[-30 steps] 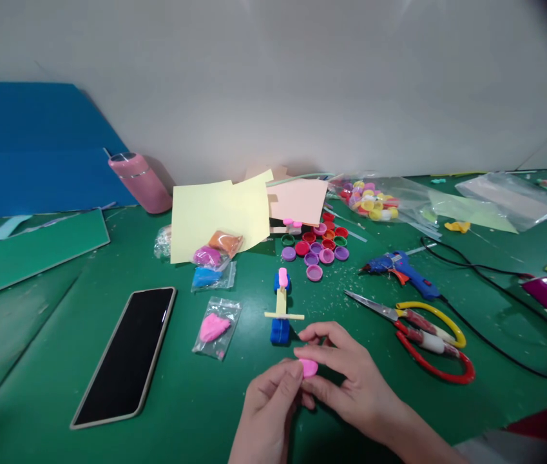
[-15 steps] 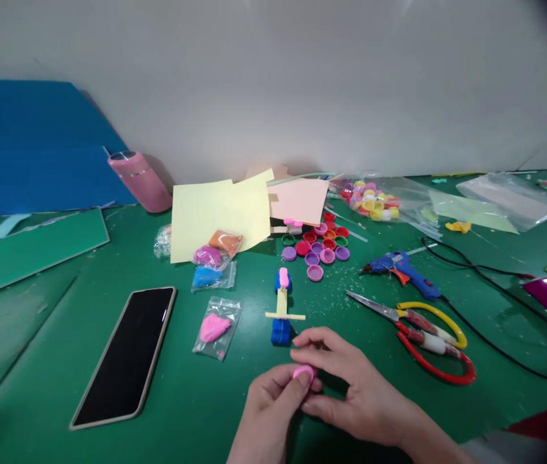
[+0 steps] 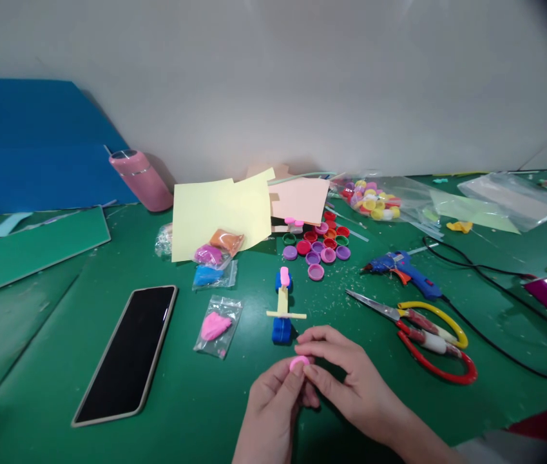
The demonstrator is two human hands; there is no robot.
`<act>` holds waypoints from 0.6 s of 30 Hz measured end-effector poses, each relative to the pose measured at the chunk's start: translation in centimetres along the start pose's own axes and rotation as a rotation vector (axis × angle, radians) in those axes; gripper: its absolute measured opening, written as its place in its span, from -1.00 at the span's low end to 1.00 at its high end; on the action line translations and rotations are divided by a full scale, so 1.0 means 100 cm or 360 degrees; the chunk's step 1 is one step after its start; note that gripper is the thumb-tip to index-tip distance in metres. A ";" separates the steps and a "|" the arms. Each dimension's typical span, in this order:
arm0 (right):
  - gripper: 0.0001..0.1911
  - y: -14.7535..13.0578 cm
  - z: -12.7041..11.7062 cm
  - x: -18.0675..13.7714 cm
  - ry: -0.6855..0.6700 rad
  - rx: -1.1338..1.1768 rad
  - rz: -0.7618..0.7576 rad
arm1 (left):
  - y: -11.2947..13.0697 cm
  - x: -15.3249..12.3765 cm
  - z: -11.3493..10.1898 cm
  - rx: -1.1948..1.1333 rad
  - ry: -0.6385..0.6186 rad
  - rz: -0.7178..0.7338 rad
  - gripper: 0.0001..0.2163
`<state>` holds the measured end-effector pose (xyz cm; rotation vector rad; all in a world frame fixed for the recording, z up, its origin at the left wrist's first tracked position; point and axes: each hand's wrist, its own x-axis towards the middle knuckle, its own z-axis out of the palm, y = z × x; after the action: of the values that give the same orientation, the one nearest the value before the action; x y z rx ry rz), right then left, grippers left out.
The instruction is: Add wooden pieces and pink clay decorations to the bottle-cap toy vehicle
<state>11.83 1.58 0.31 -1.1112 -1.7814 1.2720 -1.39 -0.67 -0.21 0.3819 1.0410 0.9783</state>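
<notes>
Between my two hands is a small rounded piece of pink modelling clay (image 3: 299,363). My left hand (image 3: 276,393) pinches it between thumb and fingers. The thumb and fingertips of my right hand (image 3: 338,367) close on its right side. Just beyond the hands stands a little model (image 3: 281,303) with blue wheel-like ends, a pale yellow body and crossbar, and a pink lump at its far end. To the left lies a clear bag (image 3: 218,327) holding more pink clay. My fingers partly cover the piece's underside.
A phone (image 3: 125,354) lies at left. Scissors (image 3: 418,335) and a blue glue gun (image 3: 401,270) with a black cord are at right. Several bottle caps (image 3: 316,272) sit beyond the model, near yellow paper (image 3: 220,209) and clay bags. A pink bottle (image 3: 141,181) stands by the wall.
The pink clay has moved slightly up and left in my left hand. My right thumb and fingertips have come in to touch it.
</notes>
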 end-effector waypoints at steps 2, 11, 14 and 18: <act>-0.81 0.001 0.001 0.000 0.0019 0.0029 0.0026 | -0.001 0.000 -0.001 -0.0067 -0.0037 -0.0038 -0.81; -0.86 0.004 -0.004 0.004 0.0016 0.0358 0.0222 | 0.004 -0.007 0.002 -0.0095 -0.0190 -0.0139 -0.83; -0.86 0.003 -0.006 0.006 -0.0001 0.0369 0.0225 | 0.004 -0.004 0.000 -0.0142 -0.0186 -0.0164 -0.78; -0.84 0.001 -0.009 0.009 -0.0040 0.0341 0.0215 | 0.004 -0.003 0.000 -0.0172 -0.0177 -0.0165 -0.78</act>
<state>12.23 2.77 0.51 -1.1119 -1.5662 1.5238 -1.61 -0.66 0.21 0.2871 0.8950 0.9058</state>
